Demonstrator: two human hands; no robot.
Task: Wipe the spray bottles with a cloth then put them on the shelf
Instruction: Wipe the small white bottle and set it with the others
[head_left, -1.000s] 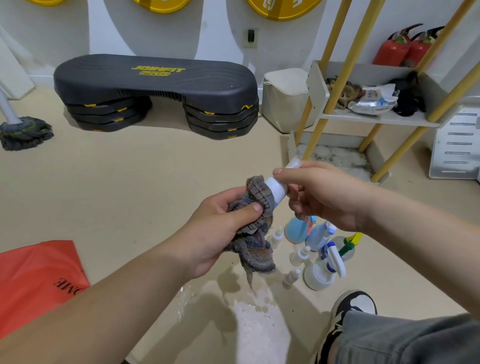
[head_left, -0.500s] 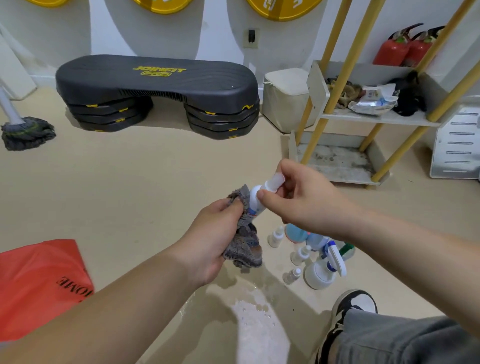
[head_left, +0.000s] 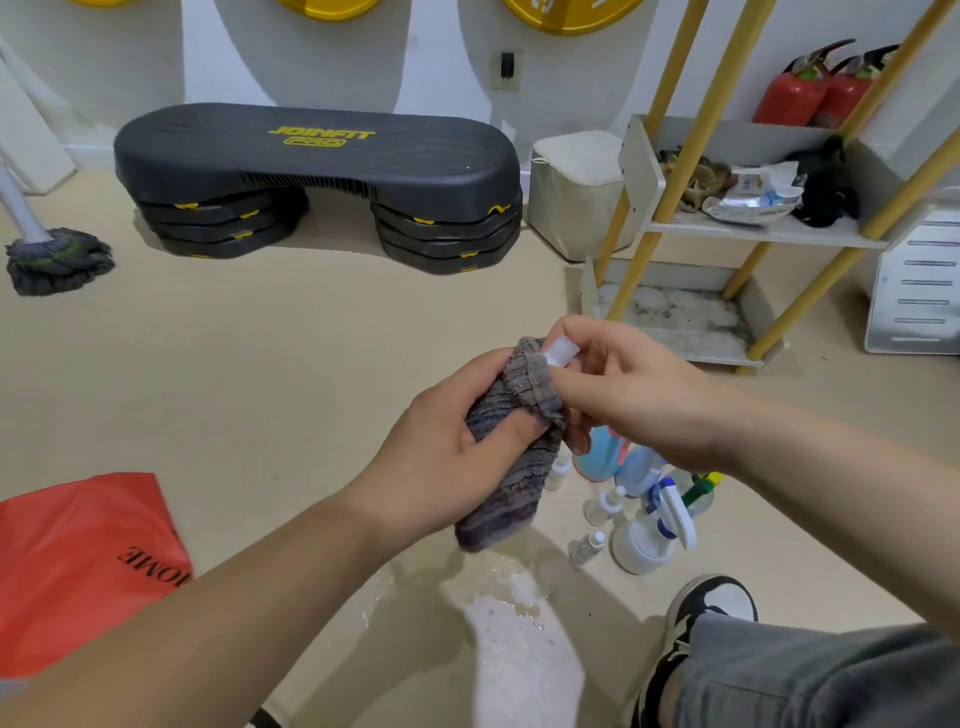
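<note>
My left hand (head_left: 447, 457) grips a grey striped cloth (head_left: 506, 457), wrapped around a small white spray bottle (head_left: 562, 352). Only the bottle's clear cap shows above the cloth. My right hand (head_left: 634, 395) pinches that cap end with its fingertips. Both hands are held in mid-air over the floor. Below them several more spray bottles (head_left: 644, 540) stand on the floor, white, blue and clear. The shelf (head_left: 769, 234) with yellow poles stands at the right, its low tray (head_left: 675, 317) just beyond my hands.
A wet patch (head_left: 514, 639) spreads on the floor under my hands. My shoe (head_left: 711, 603) and knee are at the lower right. A red bag (head_left: 78, 561) lies at the left, a black step platform (head_left: 317, 182) and a mop (head_left: 57, 260) farther back. Rags and packets sit on the shelf.
The cloth has slid up over the bottle, covering its body that showed before. My hands have dropped lower and come closer together.
</note>
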